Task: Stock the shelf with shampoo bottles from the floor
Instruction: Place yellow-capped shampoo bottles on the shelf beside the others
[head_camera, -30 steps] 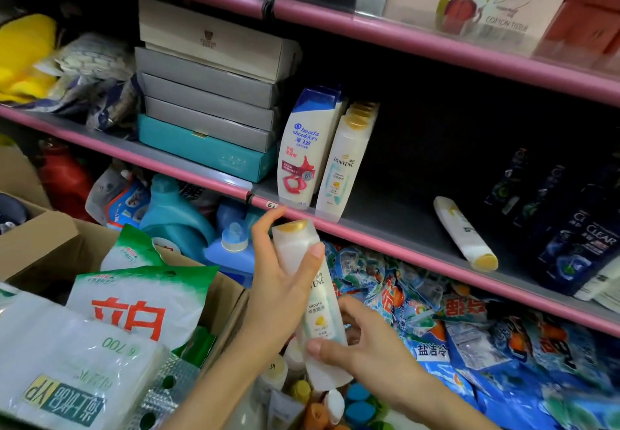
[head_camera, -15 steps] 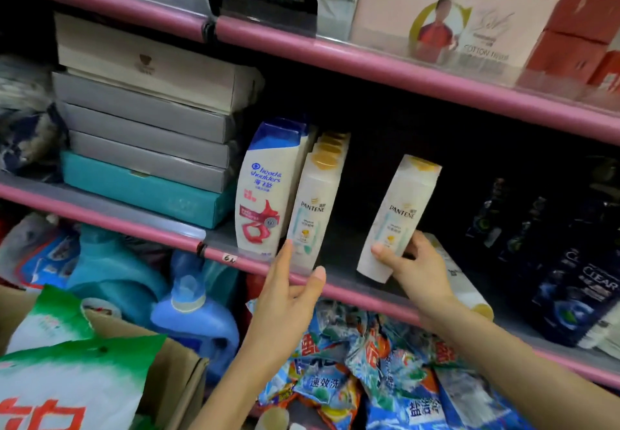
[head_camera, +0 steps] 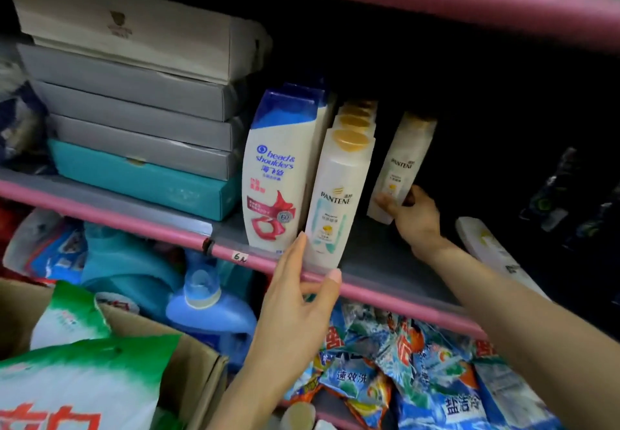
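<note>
My right hand [head_camera: 414, 216] grips the lower part of a white Pantene shampoo bottle [head_camera: 404, 161] with a gold cap, holding it upright deep on the grey shelf [head_camera: 385, 261]. To its left stands a row of several Pantene bottles [head_camera: 339, 194], and left of those a white and blue Head & Shoulders bottle [head_camera: 276, 167]. My left hand [head_camera: 302, 298] is open at the pink shelf edge [head_camera: 188, 236], its fingertips by the base of the front Pantene bottle. Another white bottle [head_camera: 493, 248] lies flat on the shelf to the right.
A stack of flat grey and teal boxes [head_camera: 134, 110] fills the shelf's left. Dark bottles [head_camera: 563, 194] stand at the far right. Below are blue detergent jugs [head_camera: 208, 308], detergent packets [head_camera: 402, 372] and a cardboard box [head_camera: 198, 372] holding green and white bags [head_camera: 77, 382].
My right hand has carried the Pantene bottle up from below and pushed it further back on the shelf. My left hand let go of it and rose to the shelf edge.
</note>
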